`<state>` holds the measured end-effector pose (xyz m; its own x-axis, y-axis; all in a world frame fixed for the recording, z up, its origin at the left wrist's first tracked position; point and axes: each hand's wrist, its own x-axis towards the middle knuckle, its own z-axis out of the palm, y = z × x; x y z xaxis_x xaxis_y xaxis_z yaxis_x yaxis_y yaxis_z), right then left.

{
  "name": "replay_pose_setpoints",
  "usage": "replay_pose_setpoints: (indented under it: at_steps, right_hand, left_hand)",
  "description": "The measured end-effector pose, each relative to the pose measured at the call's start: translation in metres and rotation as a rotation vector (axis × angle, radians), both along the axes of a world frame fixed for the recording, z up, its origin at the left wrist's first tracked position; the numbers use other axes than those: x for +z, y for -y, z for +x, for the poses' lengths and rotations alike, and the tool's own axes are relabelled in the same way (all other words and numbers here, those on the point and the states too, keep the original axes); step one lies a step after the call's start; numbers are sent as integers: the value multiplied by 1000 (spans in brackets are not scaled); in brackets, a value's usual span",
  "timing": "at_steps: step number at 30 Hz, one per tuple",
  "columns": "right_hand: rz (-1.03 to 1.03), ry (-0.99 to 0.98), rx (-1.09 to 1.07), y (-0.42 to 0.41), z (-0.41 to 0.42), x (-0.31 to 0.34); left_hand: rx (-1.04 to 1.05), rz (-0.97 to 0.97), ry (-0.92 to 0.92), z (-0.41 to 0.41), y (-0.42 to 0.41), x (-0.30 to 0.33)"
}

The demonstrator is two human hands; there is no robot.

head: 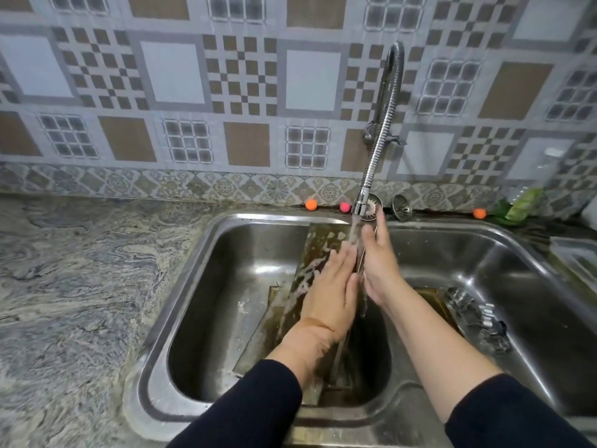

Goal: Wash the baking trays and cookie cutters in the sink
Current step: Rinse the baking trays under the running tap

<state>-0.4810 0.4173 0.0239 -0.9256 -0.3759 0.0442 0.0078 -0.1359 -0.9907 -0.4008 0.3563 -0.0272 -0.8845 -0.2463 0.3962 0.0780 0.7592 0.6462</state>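
A dark, soapy baking tray stands tilted in the left basin of the steel sink, under water running from the spring faucet. My left hand lies flat on the tray's face, fingers together. My right hand grips the tray's right edge just below the spout. A second tray lies flat beneath, across the divider between the basins. Several metal cookie cutters sit in the right basin, beside my right forearm.
Granite counter stretches to the left. Behind the sink lie a sink strainer, an orange ball, a pink ball and another orange ball. A green bottle and a clear container stand at the right.
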Motion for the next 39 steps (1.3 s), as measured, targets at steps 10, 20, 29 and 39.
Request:
replay_pose_setpoints:
  at_steps: [10,20,29,39]
  right_hand:
    - [-108,-4,63,-14,17,3]
    - [-169,59,-141,-15,2,16]
    - [-174,-74,-355,-10,-23,38]
    - [-215,-17,-405,-42,-56,58]
  left_hand:
    - [256,-8,188,-39,28,41]
    - [353,290,445,5,66,-2]
    - [182,147,417,16,36,-1]
    - [-23,-401,113,-14,-18,29]
